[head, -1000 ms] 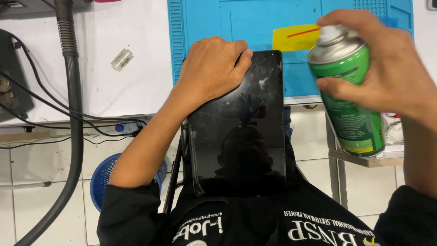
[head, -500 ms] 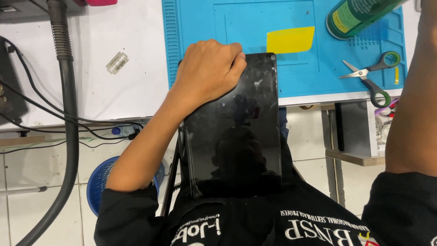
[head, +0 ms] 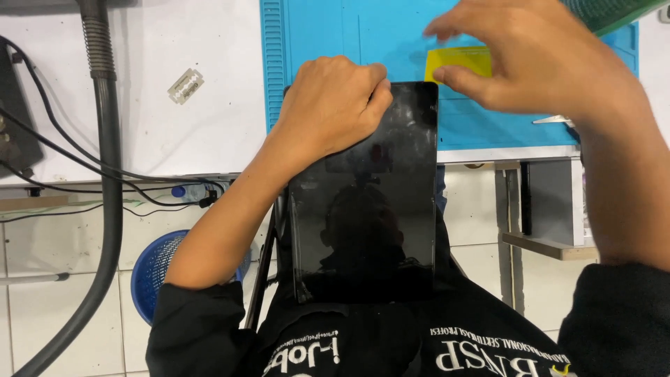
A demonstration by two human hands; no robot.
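At the centre of the head view a black tablet stands on its lower edge against the person's lap, its glossy dark screen facing the camera and its top edge leaning on the rim of the blue work mat. The left hand lies over the tablet's upper left corner, fingers curled down together and clamped on the top edge, the forearm running down to the lower left of the frame into a black sleeve. Upper right of centre, the right hand hovers over the mat with fingers spread and slightly bent, thumb and forefinger apart; it grips nothing, and its fingertips sit just above a yellow plastic card lying flat on the mat, just beyond the tablet's top right corner. Whether the fingers touch the card cannot be told. A green object shows at the top right corner, cut off by the frame. On the white tabletop at upper left lies a razor blade. A grey corrugated hose runs down the left side, with black cables crossing beside it. A blue basket stands on the tiled floor at lower left.
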